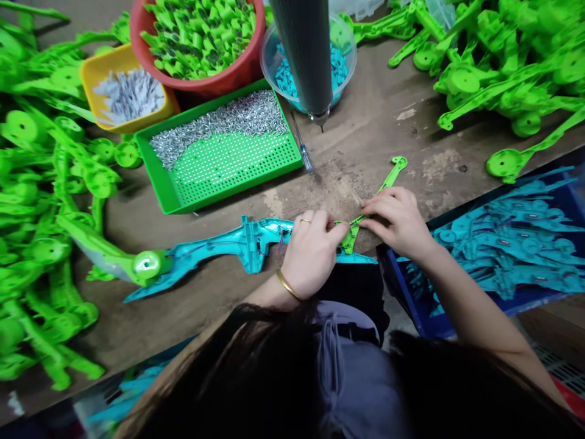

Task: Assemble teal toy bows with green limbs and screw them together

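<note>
fingers [375, 207] of right hand [400, 222] pinch green strip [388, 178], likely fitting, next needing alignment; grip of left hand [311, 253] over blue shell [219, 244] unclear.

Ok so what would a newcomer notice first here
Probably the left heap and upper right heap of bright green parts on the wooden table. Next, the dark cylindrical tool at top centre. Below it, the left hand covers part of a long blue piece while the right hand touches a slim green part.
</note>
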Demonstrator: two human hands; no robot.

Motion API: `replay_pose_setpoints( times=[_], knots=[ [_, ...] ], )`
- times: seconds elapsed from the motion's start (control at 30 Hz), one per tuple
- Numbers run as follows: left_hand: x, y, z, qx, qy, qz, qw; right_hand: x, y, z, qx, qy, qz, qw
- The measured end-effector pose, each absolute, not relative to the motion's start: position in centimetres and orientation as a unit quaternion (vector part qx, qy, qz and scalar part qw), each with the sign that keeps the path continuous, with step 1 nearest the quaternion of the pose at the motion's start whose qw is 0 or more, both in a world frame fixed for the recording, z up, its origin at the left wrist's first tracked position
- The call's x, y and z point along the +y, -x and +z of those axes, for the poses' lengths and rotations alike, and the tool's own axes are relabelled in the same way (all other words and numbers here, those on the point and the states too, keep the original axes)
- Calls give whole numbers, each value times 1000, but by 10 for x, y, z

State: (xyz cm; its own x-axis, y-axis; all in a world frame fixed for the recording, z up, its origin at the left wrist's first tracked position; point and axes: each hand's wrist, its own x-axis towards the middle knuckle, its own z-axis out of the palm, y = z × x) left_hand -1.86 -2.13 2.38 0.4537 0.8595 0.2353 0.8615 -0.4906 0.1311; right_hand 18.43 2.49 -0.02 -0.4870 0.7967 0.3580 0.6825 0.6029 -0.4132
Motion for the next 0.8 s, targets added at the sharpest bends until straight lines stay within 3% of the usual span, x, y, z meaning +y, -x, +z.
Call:
replay_pose_setpoints(
  times=[0.17, 0.6, 0.8],
  knots=[
    [-20, 22, 19, -483, 865, -133, 33, 28, -187, -2, -857, 432, 114, 257],
    [-22, 20, 27, -502, 861, -83, -7, 12, -175, 5, -856, 460, 47, 233],
    [-37, 50, 19, -479, 869, -126, 7, 7, -166, 4, -835, 496, 49, 234]
  ],
)
